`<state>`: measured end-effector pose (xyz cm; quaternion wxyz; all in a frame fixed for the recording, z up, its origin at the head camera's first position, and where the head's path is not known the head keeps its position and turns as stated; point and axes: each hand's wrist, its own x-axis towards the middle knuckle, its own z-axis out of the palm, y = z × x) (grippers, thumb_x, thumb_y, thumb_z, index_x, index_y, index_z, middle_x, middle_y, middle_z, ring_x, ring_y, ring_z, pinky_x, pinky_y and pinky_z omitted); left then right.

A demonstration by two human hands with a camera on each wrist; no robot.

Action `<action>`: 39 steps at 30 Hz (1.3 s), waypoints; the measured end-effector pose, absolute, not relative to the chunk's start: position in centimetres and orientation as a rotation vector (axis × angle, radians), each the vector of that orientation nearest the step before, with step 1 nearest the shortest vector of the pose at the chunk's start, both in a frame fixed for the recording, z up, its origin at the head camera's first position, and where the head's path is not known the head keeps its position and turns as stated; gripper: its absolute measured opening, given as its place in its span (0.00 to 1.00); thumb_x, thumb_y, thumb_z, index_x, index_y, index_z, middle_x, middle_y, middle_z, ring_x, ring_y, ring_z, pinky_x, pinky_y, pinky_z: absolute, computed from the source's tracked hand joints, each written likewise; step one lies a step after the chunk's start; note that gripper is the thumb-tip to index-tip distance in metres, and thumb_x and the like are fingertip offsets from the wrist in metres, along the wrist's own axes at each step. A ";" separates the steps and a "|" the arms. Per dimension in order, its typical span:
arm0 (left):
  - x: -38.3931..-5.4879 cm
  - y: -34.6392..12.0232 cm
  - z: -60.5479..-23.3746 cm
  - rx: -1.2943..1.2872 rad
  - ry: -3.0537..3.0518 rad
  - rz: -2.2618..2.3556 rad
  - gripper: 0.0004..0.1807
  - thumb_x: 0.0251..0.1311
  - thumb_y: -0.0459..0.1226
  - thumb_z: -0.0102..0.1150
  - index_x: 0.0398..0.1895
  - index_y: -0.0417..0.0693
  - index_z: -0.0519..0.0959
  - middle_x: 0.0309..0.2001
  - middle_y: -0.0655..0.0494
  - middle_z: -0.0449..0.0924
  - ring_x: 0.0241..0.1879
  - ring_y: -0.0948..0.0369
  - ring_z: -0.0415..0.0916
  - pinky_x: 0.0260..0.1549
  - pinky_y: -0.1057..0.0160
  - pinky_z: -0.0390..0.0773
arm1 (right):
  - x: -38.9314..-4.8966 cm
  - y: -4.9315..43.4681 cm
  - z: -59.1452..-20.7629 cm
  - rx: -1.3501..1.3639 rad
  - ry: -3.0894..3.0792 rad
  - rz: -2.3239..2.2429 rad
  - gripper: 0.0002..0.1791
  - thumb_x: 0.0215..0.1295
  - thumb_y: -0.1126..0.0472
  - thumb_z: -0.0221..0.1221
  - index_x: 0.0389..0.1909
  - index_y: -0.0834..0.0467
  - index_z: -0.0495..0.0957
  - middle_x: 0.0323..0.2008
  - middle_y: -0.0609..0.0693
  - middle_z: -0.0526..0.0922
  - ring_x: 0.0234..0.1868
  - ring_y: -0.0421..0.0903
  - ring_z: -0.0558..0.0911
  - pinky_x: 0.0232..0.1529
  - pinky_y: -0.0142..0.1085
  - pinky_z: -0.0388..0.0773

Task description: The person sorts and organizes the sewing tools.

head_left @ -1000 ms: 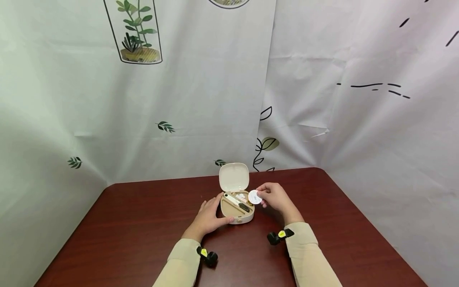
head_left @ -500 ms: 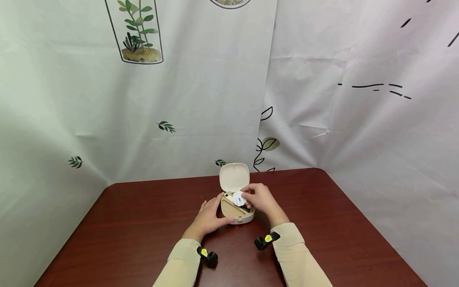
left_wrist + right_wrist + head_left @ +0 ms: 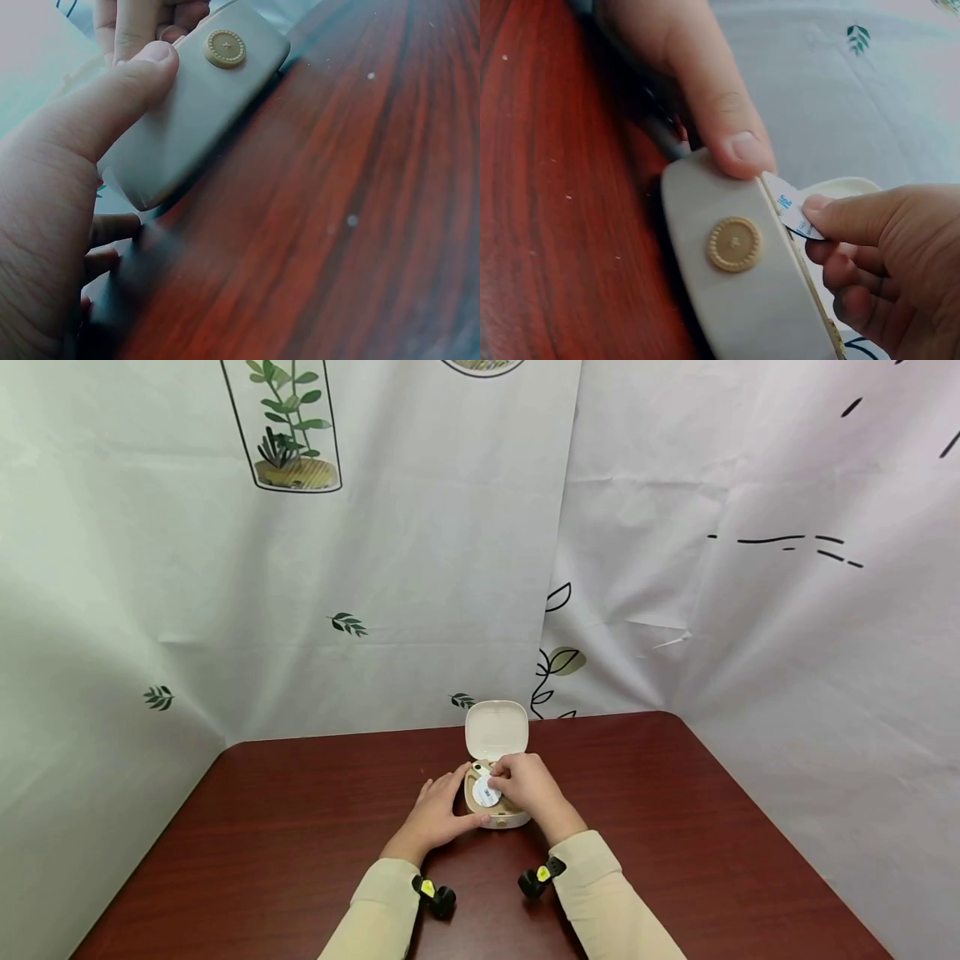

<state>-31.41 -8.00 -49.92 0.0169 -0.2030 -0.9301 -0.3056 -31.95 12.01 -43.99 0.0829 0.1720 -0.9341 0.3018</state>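
A small cream case (image 3: 516,821) stands on the table with its lid (image 3: 497,727) raised at the back. My left hand (image 3: 435,817) holds the case at its left side; in the left wrist view the thumb (image 3: 154,64) lies on its front wall beside a round gold button (image 3: 225,49). Between thumb and fingers, my right hand (image 3: 532,789) pinches a thin round white disc (image 3: 485,792) with blue print, over the left part of the case. Close up, the disc (image 3: 786,202) dips at the case's rim. Behind it shows one end of a white tool with a hole (image 3: 479,767); the disc and right hand hide most of the inside.
The dark red wooden table (image 3: 300,852) spreads out on both sides of the case. A white cloth backdrop (image 3: 420,543) with printed plants hangs behind and at the sides. A small black camera (image 3: 435,897) sits on the left wrist, another (image 3: 536,881) on the right.
My right hand has carried the disc leftward, from beside the case's right edge to over its left part. The case has shifted slightly right; my left hand has stayed on it.
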 end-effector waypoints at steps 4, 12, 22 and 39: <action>-31.2 -8.0 -49.8 -0.632 -2.886 -0.950 0.56 0.55 0.69 0.62 0.81 0.51 0.55 0.75 0.46 0.63 0.74 0.47 0.58 0.73 0.36 0.47 | -31.8 11.5 -44.1 0.559 -2.782 0.792 0.04 0.60 0.60 0.71 0.28 0.54 0.87 0.24 0.42 0.83 0.27 0.36 0.77 0.29 0.31 0.76; -30.9 -8.3 -49.8 -0.634 -2.858 -0.964 0.56 0.57 0.67 0.62 0.81 0.49 0.54 0.75 0.46 0.62 0.75 0.47 0.58 0.72 0.35 0.47 | -31.2 10.4 -44.2 0.578 -2.803 0.593 0.04 0.59 0.57 0.72 0.29 0.52 0.88 0.29 0.43 0.83 0.33 0.42 0.81 0.36 0.37 0.80; -30.9 -8.4 -49.9 -0.622 -2.835 -0.975 0.57 0.58 0.67 0.61 0.81 0.45 0.53 0.75 0.45 0.63 0.74 0.47 0.59 0.72 0.34 0.48 | -30.7 9.9 -44.8 0.544 -2.750 0.556 0.04 0.58 0.55 0.73 0.31 0.50 0.88 0.33 0.44 0.83 0.38 0.45 0.82 0.39 0.41 0.82; -35.6 -9.9 -44.0 -0.124 -2.689 -1.966 0.46 0.72 0.69 0.28 0.80 0.47 0.56 0.64 0.34 0.74 0.65 0.37 0.70 0.67 0.34 0.59 | -37.9 15.5 -41.7 -0.164 -2.446 1.853 0.39 0.74 0.33 0.46 0.71 0.58 0.68 0.58 0.65 0.78 0.52 0.62 0.82 0.52 0.53 0.80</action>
